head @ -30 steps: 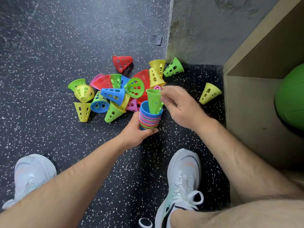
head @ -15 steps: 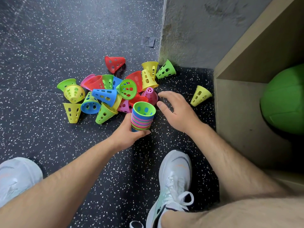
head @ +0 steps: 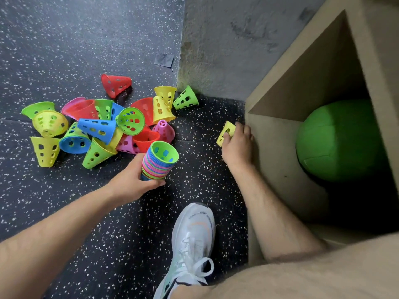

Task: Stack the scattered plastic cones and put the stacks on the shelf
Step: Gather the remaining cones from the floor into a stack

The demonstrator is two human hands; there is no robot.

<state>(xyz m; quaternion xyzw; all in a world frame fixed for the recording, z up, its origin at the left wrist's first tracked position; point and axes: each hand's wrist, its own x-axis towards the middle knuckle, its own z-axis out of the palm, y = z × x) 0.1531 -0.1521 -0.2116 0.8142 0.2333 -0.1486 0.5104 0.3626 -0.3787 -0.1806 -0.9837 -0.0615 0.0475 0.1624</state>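
Pinching the yellow cone (head: pixel 221 140), right grip (head: pixel 238 147); left grip (head: pixel 131 180) hugs the stack (head: pixel 160 164); looks light, stiff, rim's easiest

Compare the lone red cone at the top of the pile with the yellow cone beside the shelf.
The red cone lies free on its side; the yellow cone is gripped by the right hand. The red cone sits by the pile; the yellow cone is apart, beside the shelf. Both are perforated plastic cones.

Gym corner, speckled rubber floor (head: pixel 64 50), green medicine ball (head: pixel 336 141), training cones (head: pixel 95 128)
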